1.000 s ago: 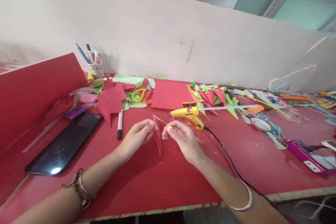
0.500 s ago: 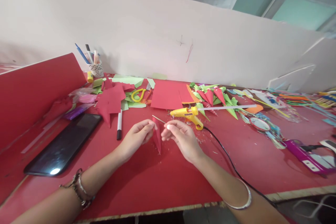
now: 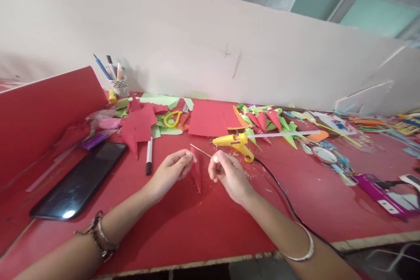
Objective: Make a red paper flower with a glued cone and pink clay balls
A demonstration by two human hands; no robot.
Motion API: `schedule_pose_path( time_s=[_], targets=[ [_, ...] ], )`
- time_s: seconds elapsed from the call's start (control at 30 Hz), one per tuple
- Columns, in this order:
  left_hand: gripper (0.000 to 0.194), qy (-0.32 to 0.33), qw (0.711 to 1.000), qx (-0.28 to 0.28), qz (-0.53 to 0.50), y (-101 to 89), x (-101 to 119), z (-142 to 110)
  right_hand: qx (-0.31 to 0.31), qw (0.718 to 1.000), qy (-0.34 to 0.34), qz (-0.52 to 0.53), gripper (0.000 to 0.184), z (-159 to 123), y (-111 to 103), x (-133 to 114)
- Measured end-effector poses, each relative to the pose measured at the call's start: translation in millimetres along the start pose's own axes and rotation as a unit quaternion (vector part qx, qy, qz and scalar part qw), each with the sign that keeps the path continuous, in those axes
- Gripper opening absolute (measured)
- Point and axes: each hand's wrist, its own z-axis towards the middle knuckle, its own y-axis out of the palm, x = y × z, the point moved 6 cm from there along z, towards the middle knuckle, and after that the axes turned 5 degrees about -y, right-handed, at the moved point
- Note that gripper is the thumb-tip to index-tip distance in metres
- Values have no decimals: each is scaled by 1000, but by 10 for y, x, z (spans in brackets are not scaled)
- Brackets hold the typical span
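Observation:
My left hand (image 3: pixel 170 170) pinches the upper edge of a small red paper cone (image 3: pixel 197 171) that points down at the red table (image 3: pixel 203 223). Just right of the cone, my right hand (image 3: pixel 227 170) has its fingers curled and pinched on a thin wooden stick (image 3: pixel 200 150) that slants up to the left behind the cone's top. A yellow glue gun (image 3: pixel 236 143) with a black cord (image 3: pixel 288 205) lies just beyond my right hand.
A black phone (image 3: pixel 78 179) lies at left, a black-tipped marker (image 3: pixel 149 155) beside it. Red and green paper scraps, yellow scissors (image 3: pixel 173 118), a pen cup (image 3: pixel 118 84), finished red and green cones (image 3: pixel 265 122) and a purple device (image 3: pixel 383 197) crowd the back and right.
My right hand has drawn a little to the right, away from the cone, opening a small gap. My left hand and the cone have stayed put.

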Motion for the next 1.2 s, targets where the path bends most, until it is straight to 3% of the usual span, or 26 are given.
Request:
schedule_pose_path(
  time_s=[0.13,0.27,0.4,0.53,0.67,0.8,0.93,1.2],
  targets=[
    [23,-2,1000,2,-4,-4,-5,3,26,999,-17,-36,13,8,-14,-32],
    [25,-3,1000,0,-5,1,-7,2,18,1000,-14,-14,13,11,7,-40],
    [26,-5,1000,4,-2,0,-6,-2,15,1000,2,15,31,4,-9,-22],
    [25,-5,1000,1,-4,3,-1,-3,14,999,-4,-51,13,1,-4,-49],
    [24,-8,1000,-2,-6,6,0,-3,19,998,-14,-53,10,4,-11,-62],
    [25,-9,1000,0,-3,8,3,-4,26,999,-23,-17,26,11,-43,-50],
    [25,-6,1000,4,7,4,1,-2,34,998,-4,-44,11,1,-37,-40],
    [25,-5,1000,0,2,0,-8,0,-2,1000,6,22,15,-3,13,-28]
  ],
)
